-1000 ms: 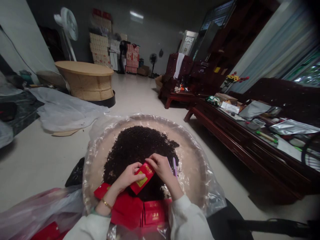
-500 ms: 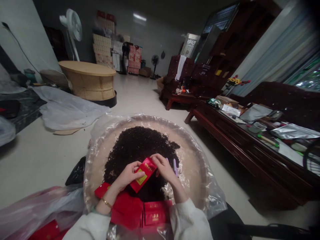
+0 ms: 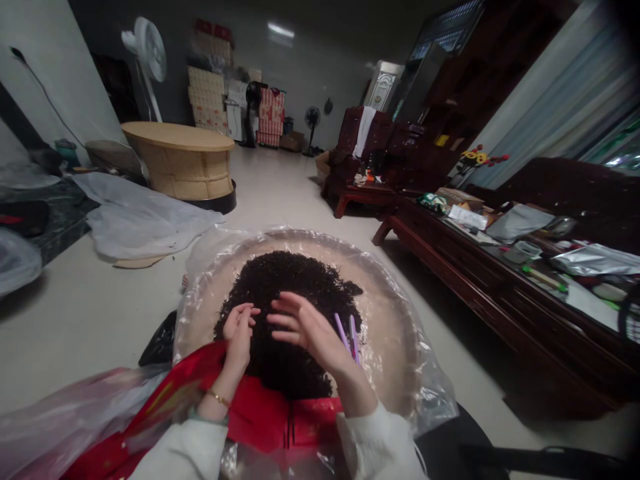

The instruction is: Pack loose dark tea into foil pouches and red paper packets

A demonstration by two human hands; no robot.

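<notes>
My right hand hovers over a heap of dark, dry leaves, tea by its look, with fingers spread and nothing in it. To its left, my left hand has its fingers loosely bent and apart, also holding nothing. A smeared red packet is in motion just left of my left wrist. Flat red packets lie at the near edge of the round tray, which is lined with clear plastic. A purple two-armed tool rests on the leaves beside my right hand.
A long dark wooden table with packets and papers stands at right. Plastic sheeting lies on the floor at left, near a woven round stand. A white fan and stacked boxes are farther back.
The red packet that both hands held has left them, and a blurred red packet now shows at the left wrist. My hands have moved apart, and the right fingers have spread.
</notes>
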